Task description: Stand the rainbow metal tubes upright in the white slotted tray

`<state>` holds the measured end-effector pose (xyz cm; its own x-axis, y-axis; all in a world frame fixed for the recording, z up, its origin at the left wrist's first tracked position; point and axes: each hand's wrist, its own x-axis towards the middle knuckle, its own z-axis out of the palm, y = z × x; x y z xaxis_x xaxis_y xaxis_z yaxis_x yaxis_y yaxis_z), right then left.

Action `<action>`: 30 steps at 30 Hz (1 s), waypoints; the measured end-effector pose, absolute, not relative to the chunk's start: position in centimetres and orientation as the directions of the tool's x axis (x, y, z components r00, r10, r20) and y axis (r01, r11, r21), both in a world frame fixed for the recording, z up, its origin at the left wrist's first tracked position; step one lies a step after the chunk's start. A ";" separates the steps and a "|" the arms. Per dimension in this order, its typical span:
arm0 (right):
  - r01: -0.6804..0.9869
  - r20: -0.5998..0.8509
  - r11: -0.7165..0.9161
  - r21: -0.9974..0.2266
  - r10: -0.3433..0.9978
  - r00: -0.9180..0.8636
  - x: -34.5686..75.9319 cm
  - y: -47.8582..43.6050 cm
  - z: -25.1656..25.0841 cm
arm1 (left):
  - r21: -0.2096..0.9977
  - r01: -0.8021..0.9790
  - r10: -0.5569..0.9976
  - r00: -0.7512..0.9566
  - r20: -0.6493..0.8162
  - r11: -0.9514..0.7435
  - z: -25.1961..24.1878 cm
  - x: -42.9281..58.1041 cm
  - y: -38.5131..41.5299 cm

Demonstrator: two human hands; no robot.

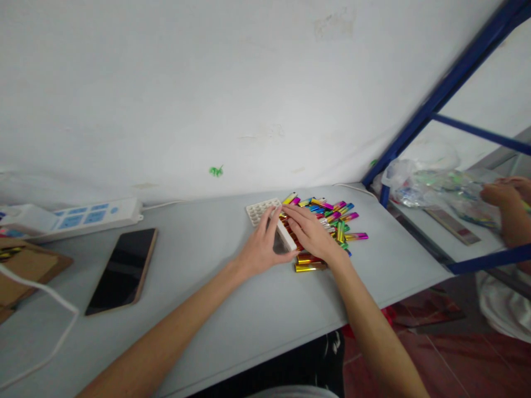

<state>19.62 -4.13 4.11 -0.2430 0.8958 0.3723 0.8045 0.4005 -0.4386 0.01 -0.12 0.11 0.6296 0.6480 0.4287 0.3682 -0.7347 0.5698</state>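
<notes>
A white tray [287,239] with a grid of small holes stands tilted on the grey table, its far part [259,209] showing beyond my fingers. My left hand [262,243] grips it from the left, fingers over the top and thumb at the near end. My right hand [309,229] reaches over the tray's right edge with its fingers stretched out, fingertips close to those of my left. Whether something small is under them is hidden. Beside and beneath my right hand lies a pile of shiny metallic-coloured tubes [341,231] in gold, pink, blue, green and silver.
On the left lie a phone [122,271], a white power strip [97,215], brown cardboard [29,271] and a white cable [53,296]. A blue metal frame [415,130] rises at right. Beyond it are a clear plastic bag [431,185] and another person's hands [504,193].
</notes>
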 end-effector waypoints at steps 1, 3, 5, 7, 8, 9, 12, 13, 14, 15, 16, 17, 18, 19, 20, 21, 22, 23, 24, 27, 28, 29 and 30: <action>0.826 0.326 0.389 -0.407 0.907 -0.266 19.3 -4.1 3.9 | 0.563 0.369 0.644 0.628 0.436 -0.740 0.1 0.0 -0.1; 0.870 0.243 0.360 -0.338 0.926 -0.289 18.9 -4.1 3.5 | 0.554 0.373 0.643 0.624 0.443 -0.744 0.1 0.0 -0.1; 0.904 0.194 0.335 -0.267 0.937 -0.290 18.8 -4.2 3.3 | 0.556 0.375 0.645 0.626 0.438 -0.741 0.1 0.0 -0.1; 0.927 0.173 0.309 -0.213 0.945 -0.276 18.9 -4.3 3.2 | 0.564 0.372 0.646 0.631 0.430 -0.738 0.2 0.0 -0.2; 0.935 0.165 0.297 -0.195 0.949 -0.267 18.9 -4.3 3.2 | 0.567 0.370 0.647 0.632 0.427 -0.736 0.2 0.0 -0.2; 0.941 0.157 0.285 -0.183 0.953 -0.259 19.0 -4.3 3.2 | 0.568 0.371 0.648 0.632 0.425 -0.735 0.2 0.0 -0.2; 0.950 0.140 0.265 -0.163 0.960 -0.244 19.0 -4.3 3.3 | 0.564 0.376 0.649 0.630 0.426 -0.735 0.2 0.0 -0.2; 0.952 0.138 0.261 -0.157 0.961 -0.241 19.0 -4.2 3.3 | 0.561 0.378 0.649 0.630 0.426 -0.736 0.2 0.0 -0.2; 0.955 0.137 0.257 -0.150 0.962 -0.238 19.0 -4.2 3.3 | 0.560 0.379 0.648 0.632 0.425 -0.737 0.2 0.0 -0.2; 0.957 0.135 0.254 -0.141 0.963 -0.235 19.0 -4.2 3.4 | 0.561 0.380 0.648 0.634 0.422 -0.736 0.2 -0.1 -0.2; 0.959 0.130 0.252 -0.130 0.963 -0.236 19.0 -4.2 3.4 | 0.563 0.381 0.650 0.635 0.417 -0.733 0.2 -0.1 -0.2; 0.960 0.125 0.251 -0.120 0.964 -0.236 19.1 -4.2 3.5 | 0.566 0.382 0.652 0.636 0.413 -0.731 0.3 -0.1 -0.2; 0.962 0.120 0.249 -0.110 0.964 -0.236 19.2 -4.2 3.5 | 0.569 0.383 0.654 0.636 0.410 -0.728 0.3 -0.1 -0.2; 0.964 0.115 0.246 -0.103 0.965 -0.234 19.4 -4.2 3.5 | 0.571 0.384 0.656 0.635 0.408 -0.726 0.3 -0.1 -0.2; 0.966 0.113 0.238 -0.100 0.967 -0.227 19.6 -4.2 3.5 | 0.572 0.384 0.657 0.634 0.408 -0.725 0.3 -0.1 -0.2; 0.969 0.113 0.226 -0.102 0.970 -0.215 19.9 -4.1 3.5 | 0.571 0.385 0.658 0.633 0.409 -0.725 0.3 -0.1 -0.2; 0.972 0.115 0.209 -0.110 0.974 -0.197 20.3 -4.1 3.4 | 0.570 0.385 0.658 0.632 0.410 -0.726 0.2 -0.1 -0.2; 0.974 0.115 0.188 -0.124 0.978 -0.174 20.6 -4.0 3.4 | 0.569 0.386 0.658 0.630 0.412 -0.726 0.2 -0.1 -0.2; 0.976 0.112 0.164 -0.142 0.983 -0.149 21.0 -3.9 3.3 | 0.568 0.386 0.658 0.628 0.415 -0.727 0.1 -0.1 -0.2; 0.975 0.074 0.085 -0.205 0.995 -0.071 22.2 -3.7 3.2 | 0.565 0.380 0.653 0.629 0.423 -0.732 0.0 -0.2 -0.1; 0.974 0.061 0.061 -0.219 0.997 -0.049 22.5 -3.6 3.2 | 0.565 0.380 0.652 0.630 0.422 -0.732 -0.1 -0.2 -0.1; 0.973 0.050 0.040 -0.229 0.998 -0.029 22.8 -3.6 3.2 | 0.566 0.379 0.652 0.632 0.420 -0.732 -0.2 -0.2 0.0; 0.972 0.044 0.021 -0.233 0.999 -0.011 23.0 -3.6 3.2 | 0.567 0.380 0.653 0.633 0.416 -0.730 -0.2 -0.2 0.0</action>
